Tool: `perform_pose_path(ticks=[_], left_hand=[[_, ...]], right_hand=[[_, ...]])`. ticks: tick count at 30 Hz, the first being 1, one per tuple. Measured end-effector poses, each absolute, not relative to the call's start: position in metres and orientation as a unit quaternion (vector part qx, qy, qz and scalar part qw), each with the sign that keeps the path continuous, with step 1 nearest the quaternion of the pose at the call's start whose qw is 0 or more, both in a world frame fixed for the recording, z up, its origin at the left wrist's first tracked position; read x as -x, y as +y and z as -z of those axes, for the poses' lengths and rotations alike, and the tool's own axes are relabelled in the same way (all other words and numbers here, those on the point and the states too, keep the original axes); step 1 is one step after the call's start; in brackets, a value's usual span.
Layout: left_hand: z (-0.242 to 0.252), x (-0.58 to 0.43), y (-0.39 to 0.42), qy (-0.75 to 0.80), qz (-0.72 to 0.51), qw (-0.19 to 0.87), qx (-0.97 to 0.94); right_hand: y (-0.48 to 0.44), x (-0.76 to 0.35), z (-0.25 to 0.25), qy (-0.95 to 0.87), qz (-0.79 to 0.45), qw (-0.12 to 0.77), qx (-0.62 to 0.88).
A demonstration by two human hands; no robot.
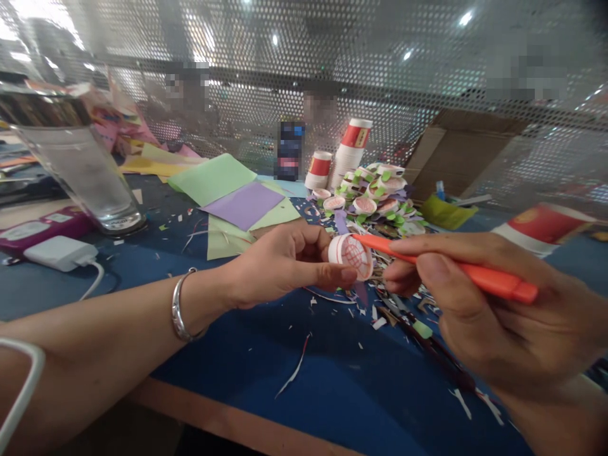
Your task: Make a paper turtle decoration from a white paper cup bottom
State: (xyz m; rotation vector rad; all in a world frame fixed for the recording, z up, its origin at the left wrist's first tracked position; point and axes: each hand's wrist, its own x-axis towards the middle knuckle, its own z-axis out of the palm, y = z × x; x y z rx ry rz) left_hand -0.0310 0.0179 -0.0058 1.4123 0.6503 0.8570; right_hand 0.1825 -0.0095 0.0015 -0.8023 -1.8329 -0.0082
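Between the thumb and fingers of my left hand (294, 256) is a cut-down paper cup base (355, 258), its round face tilted toward me and marked with a red crisscross pattern. My right hand (494, 304) grips an orange marker pen (475, 275), whose tip meets or nearly meets the upper rim of the cup base. Behind them lies a pile of similar cup bases (365, 206) with red-drawn faces and green and purple paper bits attached.
Stacked paper cups (351, 149) stand at the back. Coloured paper sheets (244, 204), a glass of water (90, 171) and a white charger (61, 253) are on the left. A scrap strip (297, 367) lies in front. Scissors (427, 342) rest among clippings; a cardboard box (468, 152) leans behind.
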Motion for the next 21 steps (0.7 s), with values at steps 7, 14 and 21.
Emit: perform_pose_path(ticks=[7,14,21], left_hand=[[0.007,0.033,0.022,0.260,-0.340,0.630,-0.648],[0.011,0.033,0.027,0.258,-0.351,0.621,-0.652],[0.014,0.033,0.028,0.245,-0.389,0.609,-0.646]], right_hand=[[-0.013,-0.182,-0.005,-0.767,-0.122,0.561,0.287],[-0.008,-0.184,-0.012,-0.739,-0.307,0.547,0.247],[-0.004,-0.188,-0.013,-0.723,-0.339,0.524,0.297]])
